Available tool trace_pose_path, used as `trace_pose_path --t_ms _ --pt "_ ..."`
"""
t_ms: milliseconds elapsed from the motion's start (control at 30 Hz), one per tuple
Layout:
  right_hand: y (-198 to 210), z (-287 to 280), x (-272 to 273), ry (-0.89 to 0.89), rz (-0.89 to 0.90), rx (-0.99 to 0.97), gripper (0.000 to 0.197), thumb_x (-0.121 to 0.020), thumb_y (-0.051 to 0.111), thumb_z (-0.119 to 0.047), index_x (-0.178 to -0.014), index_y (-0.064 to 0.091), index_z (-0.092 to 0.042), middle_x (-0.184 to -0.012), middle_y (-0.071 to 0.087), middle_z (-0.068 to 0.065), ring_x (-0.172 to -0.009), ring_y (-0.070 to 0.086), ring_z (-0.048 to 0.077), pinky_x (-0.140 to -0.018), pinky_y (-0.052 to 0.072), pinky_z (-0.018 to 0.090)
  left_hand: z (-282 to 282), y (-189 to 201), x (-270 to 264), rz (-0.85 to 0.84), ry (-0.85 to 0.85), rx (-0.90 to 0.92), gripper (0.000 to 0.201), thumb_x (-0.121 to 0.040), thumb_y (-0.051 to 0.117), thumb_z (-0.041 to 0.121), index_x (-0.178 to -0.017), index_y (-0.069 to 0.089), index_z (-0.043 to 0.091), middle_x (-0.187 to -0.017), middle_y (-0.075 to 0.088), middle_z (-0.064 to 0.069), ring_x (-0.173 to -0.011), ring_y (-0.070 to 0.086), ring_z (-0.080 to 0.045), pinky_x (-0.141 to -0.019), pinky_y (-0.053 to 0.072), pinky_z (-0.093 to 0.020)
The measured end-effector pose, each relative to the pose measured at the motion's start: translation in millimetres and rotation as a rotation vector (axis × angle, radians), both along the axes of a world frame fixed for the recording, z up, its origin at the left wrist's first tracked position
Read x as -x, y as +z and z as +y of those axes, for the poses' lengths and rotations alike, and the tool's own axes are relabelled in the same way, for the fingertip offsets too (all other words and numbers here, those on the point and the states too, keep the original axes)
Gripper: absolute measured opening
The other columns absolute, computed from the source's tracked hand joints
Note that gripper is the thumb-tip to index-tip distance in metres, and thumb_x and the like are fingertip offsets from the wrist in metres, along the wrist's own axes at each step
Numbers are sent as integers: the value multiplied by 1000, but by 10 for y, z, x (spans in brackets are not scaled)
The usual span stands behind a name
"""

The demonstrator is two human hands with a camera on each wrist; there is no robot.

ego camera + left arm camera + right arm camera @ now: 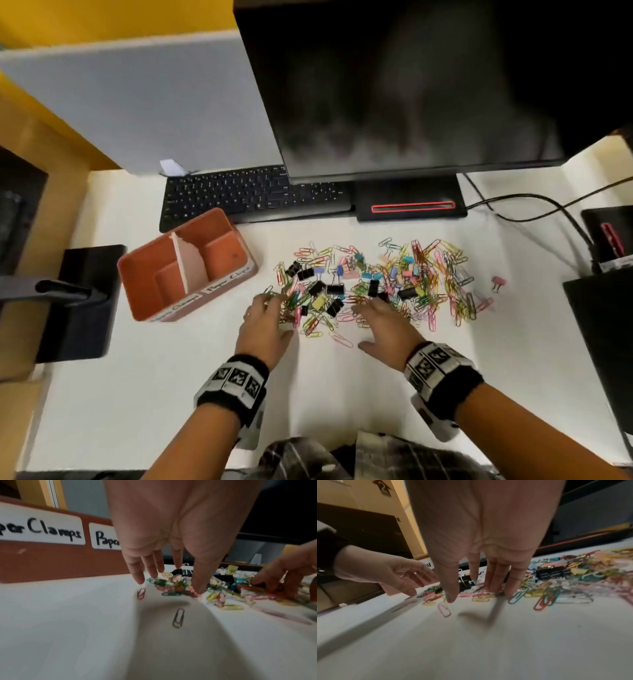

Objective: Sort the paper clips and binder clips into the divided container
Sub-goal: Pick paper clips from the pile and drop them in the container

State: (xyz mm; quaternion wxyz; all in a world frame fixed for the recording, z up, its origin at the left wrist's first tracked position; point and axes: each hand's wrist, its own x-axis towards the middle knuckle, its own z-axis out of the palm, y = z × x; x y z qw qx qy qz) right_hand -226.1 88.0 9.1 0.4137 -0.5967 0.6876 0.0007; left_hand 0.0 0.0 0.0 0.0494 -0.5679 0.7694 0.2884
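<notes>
Both grips released: left hand [263,325] and right hand [383,325] spread, fingertips touching mixed clip pile [376,281] on white table [171,394], beside divided container [186,265].

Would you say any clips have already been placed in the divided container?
No, in the head view both compartments of the divided container show only bare orange floor, while the clips lie on the desk.

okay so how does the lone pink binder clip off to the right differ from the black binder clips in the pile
The lone pink binder clip lies alone on the white desk, right of the pile; the black binder clips sit tangled among paper clips. The pink one looks smaller than most black ones. It is far from both hands, while the black ones lie just beyond the fingertips. All still lie outside the divided container.
</notes>
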Motion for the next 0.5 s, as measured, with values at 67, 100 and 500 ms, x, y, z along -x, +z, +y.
trace_pose_path --t_ms 67,100,500 --pt "-85 -109 -14 -77 74 67 71 -78 69 -27 -139 32 -21 -134 38 7 -119 46 25 -100 44 35 -63 -81 16 0 10 30 66 -75 72 23 -132 40 20 -131 40 -4 -119 45 -28 -100 43 -39" --pt "-122 -146 -24 -94 90 73 72 -77 71 -28 -139 33 -21 -132 39 6 -117 46 25 -98 44 35 -81 -128 8 -9 8 29 67 -74 73 24 -132 41 21 -130 42 -4 -118 45 -27 -99 43 -38" --pt "-362 -307 139 -34 146 314 11 -79 68 -29 -81 70 -18 -81 65 1 -83 57 24 -71 52 39 -270 -370 -31 146 7 68 11 -79 68 12 -89 70 14 -92 67 -4 -87 61 -23 -80 43 -23"
